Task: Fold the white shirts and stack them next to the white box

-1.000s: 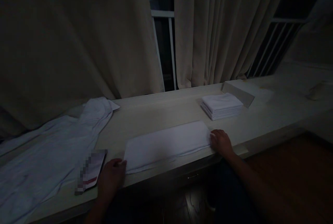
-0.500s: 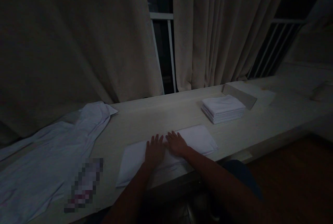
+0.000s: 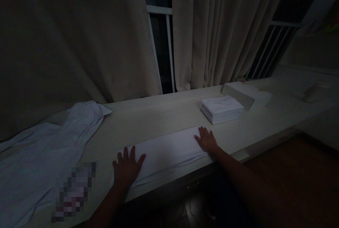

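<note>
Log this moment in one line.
left hand: on folded cloth, left end | right hand: on its right end | cloth stack: farther back, right

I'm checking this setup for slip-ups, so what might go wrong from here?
The cloth lies near the counter's front edge; a tug that way might drag it over. Its near-side layers don't line up, so pressing with the left hand and right hand could set creases. The stack sits just beyond the right hand, so a stray sweep might knock it askew.
</note>
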The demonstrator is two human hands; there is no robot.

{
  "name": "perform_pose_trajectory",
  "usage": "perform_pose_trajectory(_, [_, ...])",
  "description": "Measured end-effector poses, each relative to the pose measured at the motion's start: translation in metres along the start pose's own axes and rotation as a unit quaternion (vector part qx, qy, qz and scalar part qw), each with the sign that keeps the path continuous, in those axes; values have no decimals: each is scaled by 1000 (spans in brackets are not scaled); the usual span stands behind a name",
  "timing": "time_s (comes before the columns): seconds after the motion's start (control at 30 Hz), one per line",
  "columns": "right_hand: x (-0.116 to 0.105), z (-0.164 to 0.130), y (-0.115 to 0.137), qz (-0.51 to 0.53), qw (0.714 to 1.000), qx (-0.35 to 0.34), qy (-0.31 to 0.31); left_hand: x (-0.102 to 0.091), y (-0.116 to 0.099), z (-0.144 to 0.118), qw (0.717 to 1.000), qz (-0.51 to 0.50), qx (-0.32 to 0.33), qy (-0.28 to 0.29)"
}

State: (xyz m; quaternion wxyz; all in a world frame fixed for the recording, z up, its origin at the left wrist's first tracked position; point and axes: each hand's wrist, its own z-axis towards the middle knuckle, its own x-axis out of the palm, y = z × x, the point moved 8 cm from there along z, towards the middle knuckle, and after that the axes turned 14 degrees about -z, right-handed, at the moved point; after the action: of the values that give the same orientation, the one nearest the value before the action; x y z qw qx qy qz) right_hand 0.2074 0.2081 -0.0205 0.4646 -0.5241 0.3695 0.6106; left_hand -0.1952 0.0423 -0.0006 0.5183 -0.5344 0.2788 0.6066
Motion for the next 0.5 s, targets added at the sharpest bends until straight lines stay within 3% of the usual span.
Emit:
perform_pose_trajectory(0.2, [-3,-4,3,7,1000,10,4,-4,4,-2,1000,-14,-5,14])
perform_pose_trajectory(0.3, [-10,-3,-1,0,1000,12,6,-14,-1,-5,1000,-14,14,-7])
perform_pose_trajectory(0.4, [-27,-3,13,-23,1000,9,-15,-20,-34,-14,995,-18,100,5])
perform_pose_trajectory(0.5, [-51,-19,71,-27,997,-47,-56,-16,-78,-28,987,-31,157,26])
